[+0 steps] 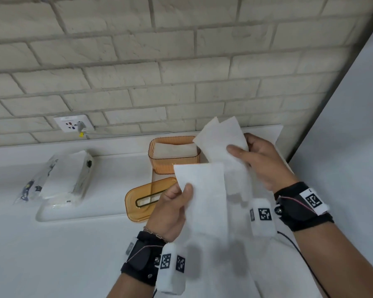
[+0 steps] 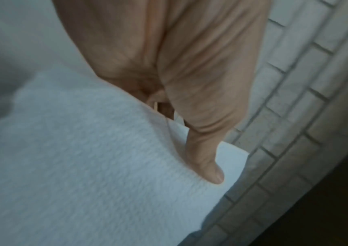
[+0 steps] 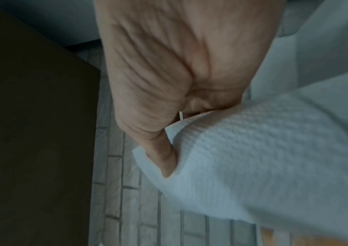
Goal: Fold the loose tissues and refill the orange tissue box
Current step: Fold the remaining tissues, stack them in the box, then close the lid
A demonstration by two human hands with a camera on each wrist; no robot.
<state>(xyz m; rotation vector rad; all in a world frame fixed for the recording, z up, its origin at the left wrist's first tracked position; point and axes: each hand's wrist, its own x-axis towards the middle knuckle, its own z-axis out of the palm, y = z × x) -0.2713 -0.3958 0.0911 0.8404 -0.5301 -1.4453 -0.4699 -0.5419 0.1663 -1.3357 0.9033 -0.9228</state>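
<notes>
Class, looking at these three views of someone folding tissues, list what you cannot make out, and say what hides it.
- How full the open orange plastic tissue box is: head view, raised white tissues cover its right end.
- Left hand fingers: head view, behind the tissues; left wrist view shows only the thumb.
- Right hand fingertips: right wrist view, tissue and palm block them.
- Clear tissue packet's print: too small.

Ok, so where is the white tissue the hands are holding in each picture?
Head: the tissue is right of centre, held up between both hands, in front of the orange box.
Left wrist: the tissue fills the lower left, under the thumb.
Right wrist: the tissue fills the lower right.
Shared landmark: the brick wall.
</notes>
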